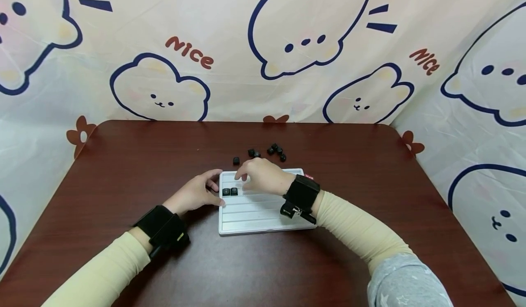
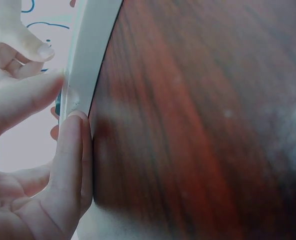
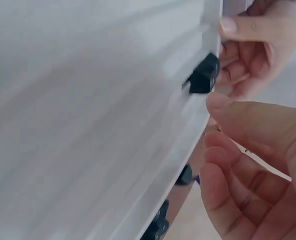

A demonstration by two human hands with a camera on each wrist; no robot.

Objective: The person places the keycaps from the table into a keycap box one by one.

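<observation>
A white ridged tray [image 1: 263,215] lies on the table. Two small black blocks, shaped like keycaps [image 1: 230,192], sit side by side in one of its rows near the left edge. My left hand [image 1: 201,190] grips the tray's left edge; thumb and fingers meet the rim and side in the left wrist view. Above the tray's upper left part hovers my right hand [image 1: 265,177], its fingers bent and thumb near the index finger. In the right wrist view, nothing shows between these fingers [image 3: 220,187], and the black blocks [image 3: 204,75] stand just beyond the thumb tip.
Behind the tray, several more black blocks [image 1: 275,149] lie loose on the brown table [image 1: 164,151], one of them apart [image 1: 236,161] to the left. A small red label [image 1: 309,177] shows by the tray's far right corner. A patterned cloth [image 1: 230,33] hangs behind the table.
</observation>
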